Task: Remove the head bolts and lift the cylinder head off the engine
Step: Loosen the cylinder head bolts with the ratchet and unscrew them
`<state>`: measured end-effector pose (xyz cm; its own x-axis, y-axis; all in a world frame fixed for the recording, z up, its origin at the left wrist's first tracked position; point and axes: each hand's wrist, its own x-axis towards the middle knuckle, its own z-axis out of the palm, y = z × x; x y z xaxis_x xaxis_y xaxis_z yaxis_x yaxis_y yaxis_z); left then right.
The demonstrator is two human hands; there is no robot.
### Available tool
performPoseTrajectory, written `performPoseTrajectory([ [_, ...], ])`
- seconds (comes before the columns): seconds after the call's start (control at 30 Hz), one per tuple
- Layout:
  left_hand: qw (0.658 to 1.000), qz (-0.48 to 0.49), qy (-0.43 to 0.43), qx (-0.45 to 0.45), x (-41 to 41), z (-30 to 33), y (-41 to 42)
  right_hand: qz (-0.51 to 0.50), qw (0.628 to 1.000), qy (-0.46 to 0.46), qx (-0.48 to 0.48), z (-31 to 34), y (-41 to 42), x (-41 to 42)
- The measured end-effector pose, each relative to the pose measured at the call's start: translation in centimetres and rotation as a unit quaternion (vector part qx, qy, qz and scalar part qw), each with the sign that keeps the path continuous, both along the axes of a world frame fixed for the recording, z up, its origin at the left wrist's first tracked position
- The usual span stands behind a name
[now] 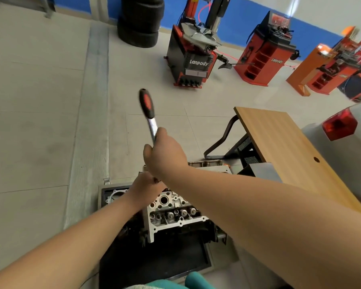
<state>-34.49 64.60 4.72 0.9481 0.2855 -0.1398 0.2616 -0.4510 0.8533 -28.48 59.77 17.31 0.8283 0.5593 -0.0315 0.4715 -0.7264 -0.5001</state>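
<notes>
The aluminium cylinder head (171, 213) sits on the engine, with valve springs and bolt holes showing on top. My right hand (165, 155) grips the steel shank of a ratchet wrench (148, 109), whose black and red handle points up and away from me. My left hand (146, 188) rests on the far end of the head under the right hand, fingers curled around something at the ratchet's lower end; what it holds is hidden.
The engine stands on a dark tray stand (154, 259). A wooden desk (290, 151) is to the right, beside a white car with a red tail light (340, 124). Tyre machines (196, 51) and stacked tyres (140, 19) stand further back.
</notes>
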Motion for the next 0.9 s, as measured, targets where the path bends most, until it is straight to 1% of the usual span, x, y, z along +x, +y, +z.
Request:
performPoseTrajectory([
  [0.03, 0.999, -0.045, -0.003, -0.025, -0.7, 0.2, 1.1, 0.077, 0.996, -0.031, -0.025, 0.2, -0.2, 0.1],
  [0.07, 0.996, -0.085, -0.001, -0.031, -1.3, 0.5, 2.0, 0.153, 0.986, -0.049, -0.048, 0.5, -0.2, 0.3],
  [0.1, 0.993, -0.121, 0.001, -0.016, -1.9, 0.8, 2.7, 0.219, 0.970, -0.065, -0.085, 1.1, -0.2, 0.4],
  [0.13, 0.990, -0.139, 0.006, 0.012, -2.1, 0.9, 3.2, 0.283, 0.950, -0.086, -0.102, 1.3, -0.1, 0.4],
  [0.2, 0.983, -0.159, 0.012, 0.089, -2.1, 0.9, 3.8, 0.375, 0.908, -0.129, -0.138, 2.1, 0.0, 0.4],
  [0.23, 0.979, -0.160, 0.012, 0.126, -2.0, 0.9, 3.8, 0.398, 0.894, -0.141, -0.149, 2.3, 0.0, 0.2],
  [0.27, 0.979, -0.153, 0.003, 0.137, -2.0, 0.9, 3.7, 0.410, 0.886, -0.156, -0.151, 2.3, -0.1, 0.2],
  [0.33, 0.981, -0.133, -0.045, 0.132, -2.2, 1.2, 3.2, 0.407, 0.885, -0.164, -0.155, 2.3, -0.7, 0.1],
  [0.37, 0.983, -0.117, -0.075, 0.122, -2.3, 1.3, 2.8, 0.381, 0.895, -0.170, -0.159, 2.0, -0.9, -0.3],
  [0.4, 0.985, -0.099, -0.088, 0.112, -2.4, 1.3, 2.6, 0.342, 0.914, -0.165, -0.145, 1.4, -0.7, -0.7],
  [0.43, 0.985, -0.086, -0.097, 0.111, -2.5, 1.3, 2.4, 0.280, 0.938, -0.158, -0.129, 0.8, -0.4, -1.0],
  [0.47, 0.986, -0.075, -0.097, 0.111, -2.7, 1.3, 2.1, 0.188, 0.965, -0.143, -0.110, 0.4, -0.1, -0.9],
  [0.5, 0.988, -0.059, -0.091, 0.112, -2.8, 1.1, 1.9, 0.072, 0.989, -0.082, -0.095, 0.3, 0.3, -0.8],
  [0.53, 0.991, -0.042, -0.081, 0.103, -2.8, 1.0, 1.8, -0.042, 0.997, 0.005, -0.058, -0.1, 0.5, -0.6],
  [0.57, 0.992, -0.027, -0.075, 0.099, -2.6, 0.7, 1.6, -0.133, 0.986, 0.090, 0.045, 0.1, 0.4, -0.8],
  [0.6, 0.993, -0.016, -0.073, 0.091, -2.6, 0.9, 1.4, -0.172, 0.975, 0.123, 0.062, 0.1, 0.4, -0.8],
  [0.63, 0.993, -0.009, -0.071, 0.096, -2.6, 0.8, 1.3, -0.205, 0.967, 0.128, 0.086, -0.2, 0.4, -0.3],
  [0.67, 0.993, -0.015, -0.064, 0.099, -2.5, 0.8, 1.2, -0.240, 0.951, 0.134, 0.139, -0.4, 0.4, 0.3],
  [0.7, 0.992, -0.023, -0.052, 0.114, -2.3, 0.5, 1.2, -0.212, 0.963, 0.110, 0.123, -0.4, 0.4, 0.4],
  [0.73, 0.992, -0.028, -0.045, 0.112, -2.3, 0.5, 1.3, -0.206, 0.968, 0.105, 0.100, -0.3, 0.4, 0.6],
  [0.8, 0.993, -0.036, -0.034, 0.105, -2.2, 0.5, 1.5, -0.119, 0.988, 0.079, 0.056, -0.4, 0.7, 0.9],
  [0.83, 0.993, -0.039, -0.037, 0.108, -2.2, 0.5, 1.6, -0.046, 0.998, 0.044, 0.027, -0.4, 0.8, 0.9],
  [0.87, 0.992, -0.044, -0.049, 0.105, -2.2, 0.6, 1.8, 0.052, 0.999, 0.003, -0.013, 0.0, 0.8, 0.7],
  [0.9, 0.992, -0.050, -0.047, 0.105, -2.3, 0.7, 1.9, 0.163, 0.985, -0.026, -0.050, 0.5, 0.8, 0.5],
])
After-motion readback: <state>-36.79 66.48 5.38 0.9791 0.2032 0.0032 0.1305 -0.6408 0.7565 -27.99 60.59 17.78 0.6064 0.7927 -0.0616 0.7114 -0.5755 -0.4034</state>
